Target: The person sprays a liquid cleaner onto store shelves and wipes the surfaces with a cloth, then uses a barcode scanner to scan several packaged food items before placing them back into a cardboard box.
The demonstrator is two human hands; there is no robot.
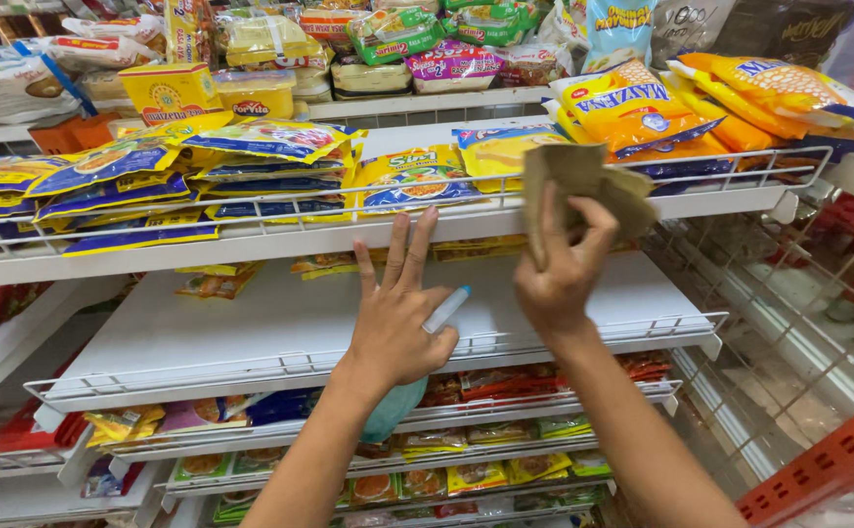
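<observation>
My left hand (394, 311) is raised in front of a bare white shelf (251, 323). It pins a thin white spray nozzle (445, 308) under the thumb, and the teal bottle body (393, 411) hangs below the palm. Its fingers are spread and point up at the shelf above. My right hand (559, 274) holds up a crumpled tan cloth (583, 191) against the wire front rail of the upper shelf (720, 181).
The upper shelf carries flat blue-and-yellow packets (153, 181) and yellow pouches (632, 112). More packets fill the shelves below (476, 460). A yellow box (168, 90) stands higher up. A red crate edge (818, 464) sits at the lower right.
</observation>
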